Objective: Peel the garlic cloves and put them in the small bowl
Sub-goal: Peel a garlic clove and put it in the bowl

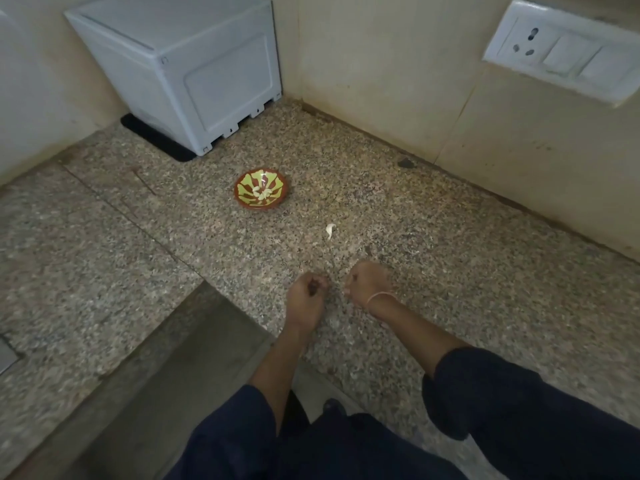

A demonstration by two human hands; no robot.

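Head-worn view, steeply down onto speckled counter [433,244]

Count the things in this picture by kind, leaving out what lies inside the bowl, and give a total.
Small bowl: 1
Loose white garlic piece: 1
Grey box: 1
Black mat: 1
Wall socket plate: 1
Hands: 2, the left hand and the right hand
Total: 7
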